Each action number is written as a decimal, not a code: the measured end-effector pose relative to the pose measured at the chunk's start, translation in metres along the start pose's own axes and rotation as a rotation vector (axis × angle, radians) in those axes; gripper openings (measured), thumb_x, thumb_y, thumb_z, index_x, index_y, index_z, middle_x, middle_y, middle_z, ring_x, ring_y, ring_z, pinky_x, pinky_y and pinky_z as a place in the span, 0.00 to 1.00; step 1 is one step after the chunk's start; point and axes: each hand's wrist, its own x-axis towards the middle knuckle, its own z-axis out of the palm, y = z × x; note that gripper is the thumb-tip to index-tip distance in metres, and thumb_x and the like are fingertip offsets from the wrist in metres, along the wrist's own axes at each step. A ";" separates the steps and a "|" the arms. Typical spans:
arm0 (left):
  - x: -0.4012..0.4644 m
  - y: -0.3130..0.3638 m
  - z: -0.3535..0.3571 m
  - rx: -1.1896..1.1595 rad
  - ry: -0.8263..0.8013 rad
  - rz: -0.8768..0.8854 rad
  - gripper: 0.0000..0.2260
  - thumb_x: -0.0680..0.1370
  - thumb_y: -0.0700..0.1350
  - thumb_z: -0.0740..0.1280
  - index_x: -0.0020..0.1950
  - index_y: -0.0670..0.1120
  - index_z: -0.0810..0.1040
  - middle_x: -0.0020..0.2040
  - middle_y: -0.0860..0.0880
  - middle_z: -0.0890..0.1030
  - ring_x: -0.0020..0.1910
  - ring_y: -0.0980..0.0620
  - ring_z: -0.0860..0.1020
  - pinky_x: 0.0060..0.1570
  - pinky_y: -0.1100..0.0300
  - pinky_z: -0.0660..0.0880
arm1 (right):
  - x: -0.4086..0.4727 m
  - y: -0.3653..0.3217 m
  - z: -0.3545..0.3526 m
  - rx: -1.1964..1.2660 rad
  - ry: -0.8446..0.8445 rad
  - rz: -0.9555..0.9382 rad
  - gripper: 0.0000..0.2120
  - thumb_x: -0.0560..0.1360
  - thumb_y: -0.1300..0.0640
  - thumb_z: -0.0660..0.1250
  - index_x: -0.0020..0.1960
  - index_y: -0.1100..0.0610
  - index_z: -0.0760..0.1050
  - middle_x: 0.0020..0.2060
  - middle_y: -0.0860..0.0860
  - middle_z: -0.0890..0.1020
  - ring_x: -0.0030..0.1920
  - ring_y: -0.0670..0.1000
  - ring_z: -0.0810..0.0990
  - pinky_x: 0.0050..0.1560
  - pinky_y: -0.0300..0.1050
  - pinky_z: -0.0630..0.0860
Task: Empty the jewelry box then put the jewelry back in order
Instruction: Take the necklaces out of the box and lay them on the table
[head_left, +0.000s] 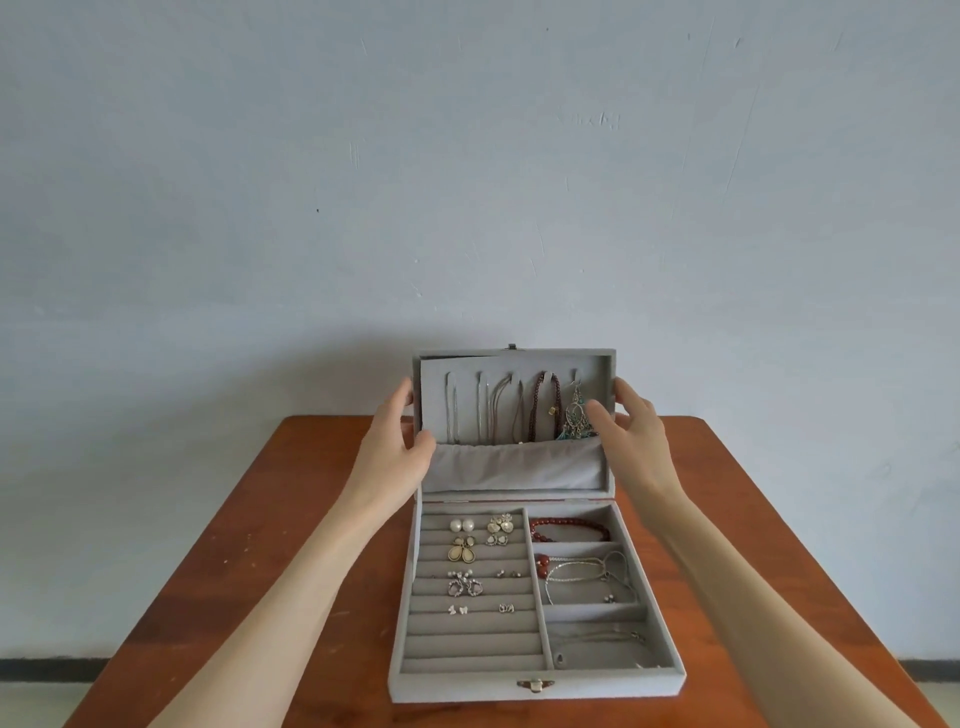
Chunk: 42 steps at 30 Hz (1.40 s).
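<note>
**Q:** So where's the box (535, 675) sitting, and what are your hands doing?

**A:** It's in the middle of the table (249, 561), close to the near edge, clasp facing me. The lid (511, 358) stands up at the far side. My left hand (400, 447) is on the lid's left edge, thumb curled over the front and fingers wrapped behind. My right hand (628, 431) is at the right edge, fingers loosely spread; thumb is in front by the dangly earrings (575, 415), fingertips touching the rim.

**Q:** Still full?

**A:** Yep. Necklaces (498, 410) hang in the lid over a pouch (514, 470). Earrings (480, 545) sit in the ridged rows on the left. On the right: red beads (569, 527) in the far compartment, silver bangles (587, 574) in the middle one, a thin chain (597, 636) in the near one.
</note>
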 end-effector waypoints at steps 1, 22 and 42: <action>0.001 0.001 -0.002 0.074 0.050 0.048 0.26 0.78 0.42 0.60 0.74 0.51 0.56 0.71 0.50 0.66 0.61 0.52 0.72 0.62 0.56 0.68 | -0.001 0.000 0.001 -0.015 0.005 -0.006 0.27 0.78 0.52 0.60 0.74 0.55 0.58 0.71 0.52 0.64 0.69 0.52 0.66 0.66 0.47 0.64; 0.024 0.002 0.016 -0.004 0.243 0.175 0.07 0.76 0.38 0.65 0.48 0.48 0.69 0.44 0.53 0.75 0.33 0.58 0.70 0.35 0.75 0.66 | -0.005 -0.037 0.096 -0.518 -0.014 -0.393 0.09 0.77 0.53 0.61 0.52 0.56 0.76 0.44 0.52 0.83 0.44 0.55 0.80 0.39 0.44 0.72; 0.014 -0.001 0.011 -0.012 0.336 0.270 0.06 0.74 0.38 0.68 0.49 0.46 0.75 0.46 0.51 0.78 0.44 0.55 0.76 0.41 0.75 0.67 | -0.014 -0.049 0.101 -0.294 0.059 -0.244 0.07 0.76 0.55 0.62 0.40 0.54 0.74 0.23 0.46 0.70 0.29 0.51 0.70 0.36 0.47 0.69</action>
